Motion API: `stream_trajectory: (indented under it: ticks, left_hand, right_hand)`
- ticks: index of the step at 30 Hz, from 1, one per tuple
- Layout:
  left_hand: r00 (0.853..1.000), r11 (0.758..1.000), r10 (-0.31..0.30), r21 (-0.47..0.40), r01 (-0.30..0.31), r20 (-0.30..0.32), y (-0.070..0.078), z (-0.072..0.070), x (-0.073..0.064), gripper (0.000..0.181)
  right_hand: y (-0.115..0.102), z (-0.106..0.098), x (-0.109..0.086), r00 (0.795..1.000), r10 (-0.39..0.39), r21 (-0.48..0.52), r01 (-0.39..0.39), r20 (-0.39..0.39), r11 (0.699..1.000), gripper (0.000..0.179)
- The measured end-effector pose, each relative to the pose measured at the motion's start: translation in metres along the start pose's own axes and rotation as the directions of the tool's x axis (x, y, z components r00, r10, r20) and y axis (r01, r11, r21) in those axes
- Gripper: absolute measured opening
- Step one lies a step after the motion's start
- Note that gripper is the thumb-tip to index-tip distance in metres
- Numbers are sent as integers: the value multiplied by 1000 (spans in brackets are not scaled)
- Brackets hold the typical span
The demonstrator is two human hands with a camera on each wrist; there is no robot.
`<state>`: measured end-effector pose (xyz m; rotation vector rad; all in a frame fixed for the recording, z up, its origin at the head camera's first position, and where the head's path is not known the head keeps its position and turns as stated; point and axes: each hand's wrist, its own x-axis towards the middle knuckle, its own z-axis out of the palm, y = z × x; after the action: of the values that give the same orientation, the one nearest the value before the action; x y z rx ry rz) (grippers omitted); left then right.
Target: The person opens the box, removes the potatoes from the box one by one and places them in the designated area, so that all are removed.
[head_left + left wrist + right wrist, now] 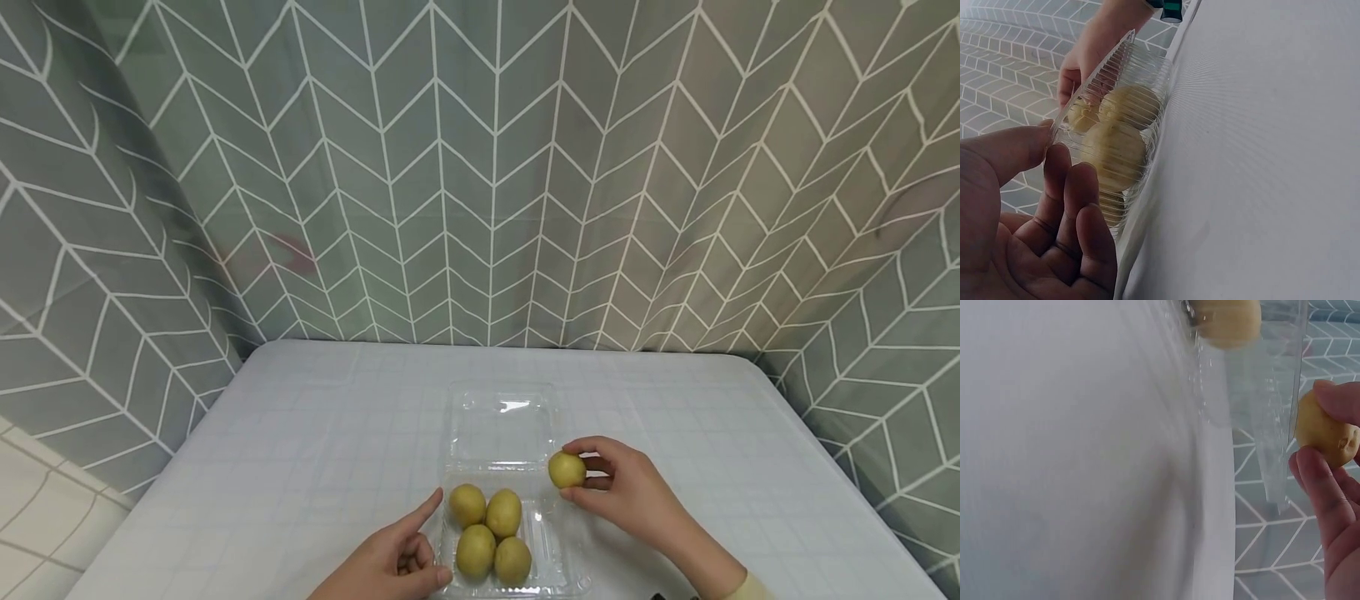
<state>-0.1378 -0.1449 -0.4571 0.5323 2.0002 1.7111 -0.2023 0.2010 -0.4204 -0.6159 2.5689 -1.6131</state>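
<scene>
A clear plastic clamshell container (551, 542) stands with its lid (498, 429) folded back away from me. Several round yellow-green fruits (476, 552) sit together on its left side. My left hand (397, 558) is at the container's left edge, index finger stretched along it. In the left wrist view, the left thumb and a fingertip pinch the rim. My right hand (630, 492) holds one more yellow fruit (567, 470) between thumb and fingers, above and right of the hinge. A puckered end of that fruit (1325, 428) shows in the right wrist view.
A white cloth with a faint grid covers the table (315, 450). Behind it and along the sides hangs a grey-green curtain (480, 183) with white chevron lines. A small dark object (658, 597) shows at the bottom edge, by the right forearm.
</scene>
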Motion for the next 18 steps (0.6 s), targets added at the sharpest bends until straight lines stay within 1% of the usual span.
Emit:
stream_trajectory:
  ticks: [6, 13, 18]
  left_hand:
    - [1000, 1000, 2, -16, -2, -2, -1, 1, 0, 84]
    - [1000, 999, 17, -30, -17, 14, -3, 0, 0, 85]
    - [1000, 999, 25, -27, -25, 17, -3, -1, 0, 86]
  right_hand:
    - [8, -7, 4, 996, 30, -50, -34, -82, 998, 49]
    - [22, -21, 8, 978, 135, -66, -147, -157, 987, 55]
    - [35, -33, 12, 973, 144, -144, -171, -181, 975, 57]
